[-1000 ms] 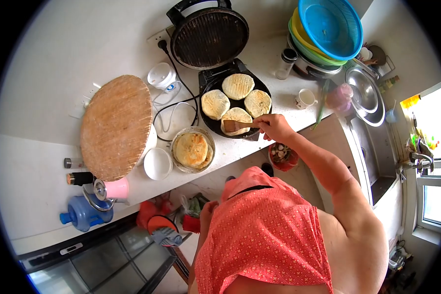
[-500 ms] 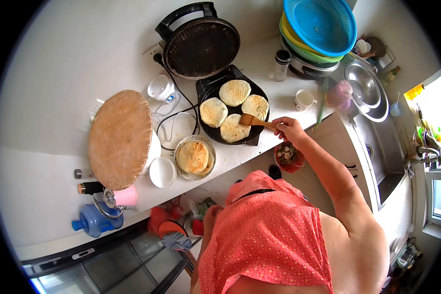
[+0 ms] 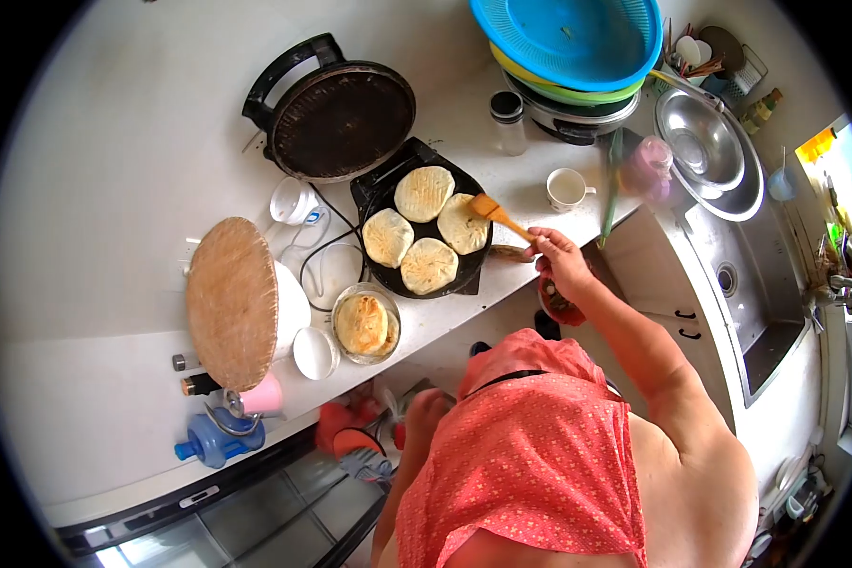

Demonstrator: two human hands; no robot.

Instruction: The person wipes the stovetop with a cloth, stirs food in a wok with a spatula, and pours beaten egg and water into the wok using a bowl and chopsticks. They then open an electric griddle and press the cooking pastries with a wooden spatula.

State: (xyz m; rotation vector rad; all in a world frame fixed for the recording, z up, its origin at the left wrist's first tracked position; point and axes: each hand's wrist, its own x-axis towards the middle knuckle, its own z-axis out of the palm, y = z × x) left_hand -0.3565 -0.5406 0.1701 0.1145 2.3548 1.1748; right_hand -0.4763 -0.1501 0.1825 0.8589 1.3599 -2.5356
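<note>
My right hand (image 3: 560, 260) is closed round the handle of a wooden spatula (image 3: 502, 218). The spatula's blade rests at the upper right edge of the rightmost flatbread (image 3: 464, 225). Several pale flatbreads lie in the round black griddle (image 3: 428, 227), whose ridged lid (image 3: 343, 118) stands open behind it. My left hand (image 3: 428, 409) hangs low beside the apron, away from the counter; its fingers are too unclear to read. Nearer the counter edge, browned flatbreads (image 3: 362, 324) sit in a metal bowl (image 3: 339, 350).
On the left are a round wooden board (image 3: 232, 303), a white bowl (image 3: 315, 353) and a blue water jug (image 3: 220, 440). Stacked basins (image 3: 573, 43), a shaker jar (image 3: 508, 123) and a cup (image 3: 566, 189) stand at the back right, with a sink (image 3: 729, 276) beyond.
The spatula has moved from the front flatbread to the rightmost one, still in my right hand. The camera view has shifted and turned.
</note>
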